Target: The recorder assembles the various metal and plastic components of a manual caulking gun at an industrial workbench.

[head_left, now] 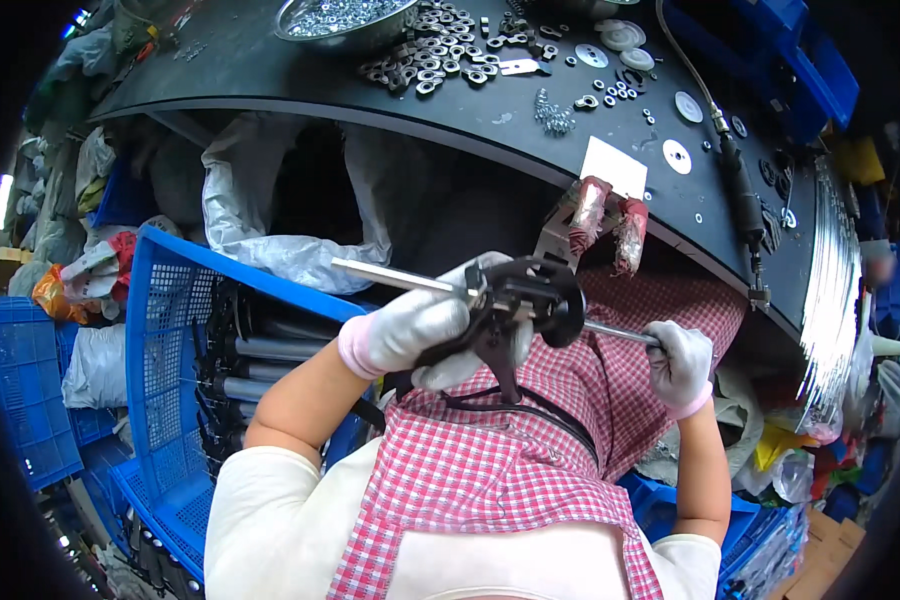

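A black caulking gun body with a round end plate is in front of my lap. My left hand, in a white glove with a pink cuff, is closed around its handle. A bright metal rod sticks out of the body to the left. On the other side a thin rod runs to my right hand, also gloved, whose fingers are closed on its end. The black trigger hangs below the body. My left fingers are partly hidden behind the handle.
Across the dark workbench lie small metal parts, springs and discs. A metal bowl stands at the back. Red-wrapped prongs jut from the bench edge. At left is a blue crate of black-and-grey parts; thin rods lie right.
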Action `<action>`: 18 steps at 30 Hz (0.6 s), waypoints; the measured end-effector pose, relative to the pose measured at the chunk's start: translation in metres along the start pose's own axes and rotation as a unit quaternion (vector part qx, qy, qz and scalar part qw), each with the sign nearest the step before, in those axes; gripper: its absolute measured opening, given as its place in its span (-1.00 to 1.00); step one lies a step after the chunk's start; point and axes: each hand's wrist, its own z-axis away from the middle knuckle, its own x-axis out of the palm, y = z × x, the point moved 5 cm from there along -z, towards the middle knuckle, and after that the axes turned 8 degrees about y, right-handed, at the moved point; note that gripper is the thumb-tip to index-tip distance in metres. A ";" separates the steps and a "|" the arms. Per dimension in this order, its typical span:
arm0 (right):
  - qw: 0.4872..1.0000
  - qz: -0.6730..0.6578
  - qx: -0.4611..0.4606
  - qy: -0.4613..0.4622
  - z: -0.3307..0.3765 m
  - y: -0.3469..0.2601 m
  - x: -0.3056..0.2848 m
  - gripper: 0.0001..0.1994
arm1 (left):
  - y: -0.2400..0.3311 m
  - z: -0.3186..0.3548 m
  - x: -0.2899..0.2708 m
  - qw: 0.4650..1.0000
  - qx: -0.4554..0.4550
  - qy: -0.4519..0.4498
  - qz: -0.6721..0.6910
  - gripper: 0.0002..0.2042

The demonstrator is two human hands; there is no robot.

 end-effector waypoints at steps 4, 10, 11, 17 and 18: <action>1.000 -0.001 -0.018 -0.008 -0.005 -0.001 -0.008 -0.83 | -0.004 0.001 -0.005 0.999 -0.032 -0.015 -0.003 -0.28; 0.998 -0.052 0.014 -0.042 -0.011 0.006 -0.005 -0.93 | -0.006 0.003 -0.009 0.994 -0.041 0.060 0.084 -0.16; 0.997 -0.070 0.023 -0.034 -0.009 0.009 -0.004 -0.94 | -0.007 0.002 -0.009 0.994 -0.040 0.061 0.085 -0.16; 0.986 -0.160 0.020 -0.045 0.000 0.005 0.001 -0.97 | -0.004 0.006 -0.001 0.983 -0.060 -0.038 0.171 -0.04; 0.983 -0.175 0.031 -0.040 0.002 0.006 0.002 -0.98 | 0.004 0.002 0.005 0.984 -0.073 -0.046 0.153 -0.06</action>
